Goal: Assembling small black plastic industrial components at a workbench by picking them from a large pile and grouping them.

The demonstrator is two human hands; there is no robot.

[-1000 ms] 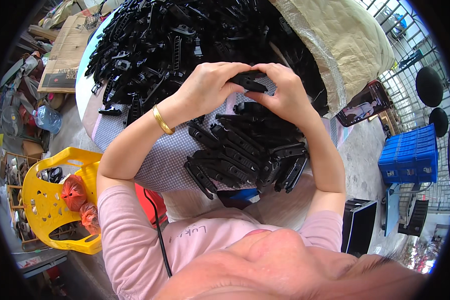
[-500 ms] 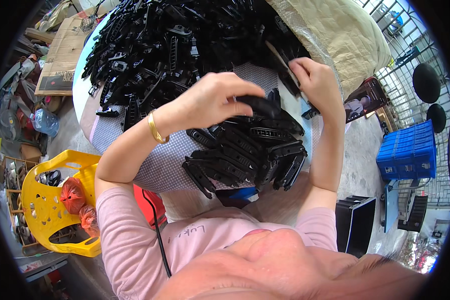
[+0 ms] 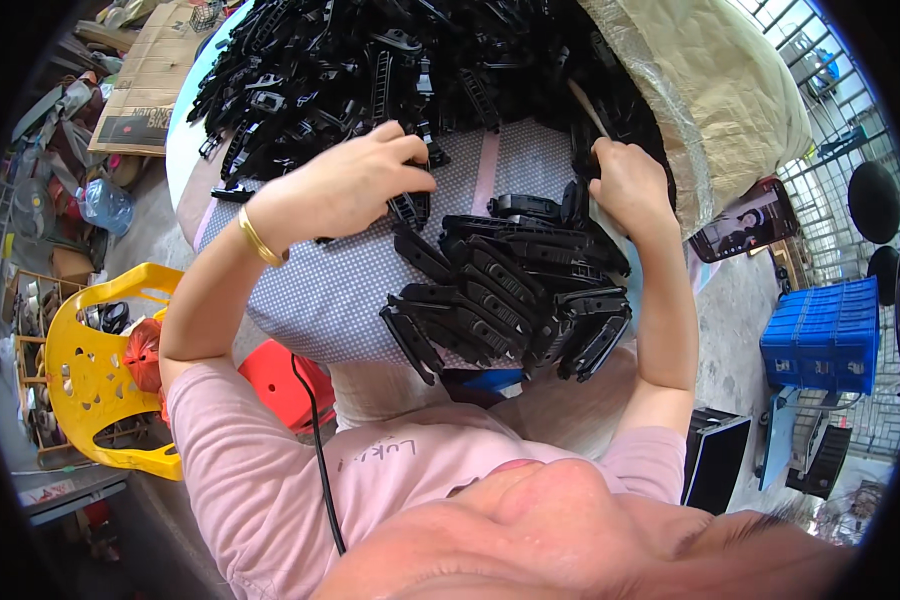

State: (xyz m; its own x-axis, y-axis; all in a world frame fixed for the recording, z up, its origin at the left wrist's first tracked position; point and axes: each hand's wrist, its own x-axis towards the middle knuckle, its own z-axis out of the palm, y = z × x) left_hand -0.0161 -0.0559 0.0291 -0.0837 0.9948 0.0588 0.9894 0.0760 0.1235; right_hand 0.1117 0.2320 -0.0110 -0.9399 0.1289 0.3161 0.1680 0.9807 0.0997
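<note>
Arching half-open, my left hand [image 3: 355, 185] sits at the edge of the loose black parts [image 3: 382, 85]; right hand [image 3: 632, 186] bent-fingered beside them. Can't tell if either grips. Grouped parts [image 3: 490, 285] lie nearer me on the surface [image 3: 315, 300]; lifting singly should avoid snags.

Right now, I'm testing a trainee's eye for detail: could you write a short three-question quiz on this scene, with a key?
1. The gold bangle is on the wrist of which hand: A, right; B, left?
2. True or false: dotted cloth shows beside the black plastic parts.
3. Fill the gap: of the phone and the blue crate, the right hand appears nearer the ___.

Key: 1, B, left hand; 2, true; 3, phone.
</note>
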